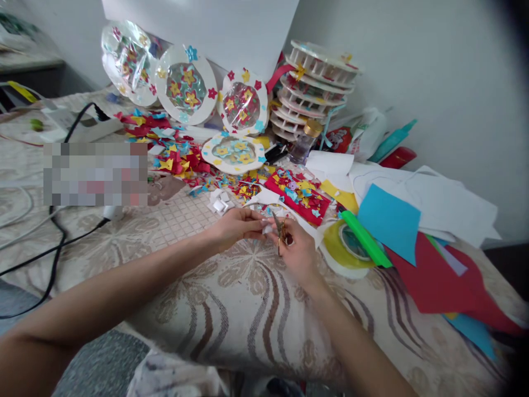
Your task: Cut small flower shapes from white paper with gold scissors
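Between the fingertips of my left hand [236,227] is a small white piece [268,227], too small to tell its kind. My right hand [298,249] grips a small pair of scissors [279,227] with gold-coloured handles, its blades pointing up and away. Both hands meet above the patterned tablecloth [243,292], their fingertips close together at the white piece. Just beyond my left hand lies a little heap of white foam-like blocks [221,202]. A cut white curved strip [300,220] lies behind my right hand.
Paper scraps [177,157] and a red sheet with cut-outs [300,193] lie behind the hands. Decorated white rings [206,113] and stacked discs [316,82] stand at the back. At right are a tape roll [336,240], a green stick [366,240] and coloured sheets [433,275]; cables [61,231] run left.
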Motion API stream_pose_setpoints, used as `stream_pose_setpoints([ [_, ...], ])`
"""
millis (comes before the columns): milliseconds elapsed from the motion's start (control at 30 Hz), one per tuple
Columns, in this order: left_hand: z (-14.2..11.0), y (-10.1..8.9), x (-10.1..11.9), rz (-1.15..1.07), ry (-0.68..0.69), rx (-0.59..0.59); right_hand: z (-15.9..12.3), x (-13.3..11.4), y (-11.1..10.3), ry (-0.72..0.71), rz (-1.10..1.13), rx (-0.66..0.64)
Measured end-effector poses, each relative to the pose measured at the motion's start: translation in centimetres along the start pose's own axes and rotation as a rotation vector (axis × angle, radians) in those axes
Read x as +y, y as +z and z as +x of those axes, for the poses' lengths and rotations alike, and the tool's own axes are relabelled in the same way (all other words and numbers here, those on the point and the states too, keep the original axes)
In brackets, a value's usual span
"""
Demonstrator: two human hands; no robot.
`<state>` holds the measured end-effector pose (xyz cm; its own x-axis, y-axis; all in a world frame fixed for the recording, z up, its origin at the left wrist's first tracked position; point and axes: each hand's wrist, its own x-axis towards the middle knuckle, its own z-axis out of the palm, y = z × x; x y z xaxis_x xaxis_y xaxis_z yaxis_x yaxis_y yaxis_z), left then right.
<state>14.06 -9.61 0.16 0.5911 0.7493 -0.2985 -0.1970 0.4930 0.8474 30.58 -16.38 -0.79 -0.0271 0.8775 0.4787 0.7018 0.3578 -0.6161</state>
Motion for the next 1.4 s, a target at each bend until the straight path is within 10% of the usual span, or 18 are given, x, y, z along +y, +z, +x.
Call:
stream_pose_setpoints([
  [1067,-0.1,0.5,-0.1,0.051,0.038,0.102,0.3,-0.3,0.2,-0.005,-0.019,-0.004],
  [1400,-0.1,0.1,1.1,-0.054,0.133,0.140,0.0,-1.0,-0.8,0.417,0.470,0.272],
])
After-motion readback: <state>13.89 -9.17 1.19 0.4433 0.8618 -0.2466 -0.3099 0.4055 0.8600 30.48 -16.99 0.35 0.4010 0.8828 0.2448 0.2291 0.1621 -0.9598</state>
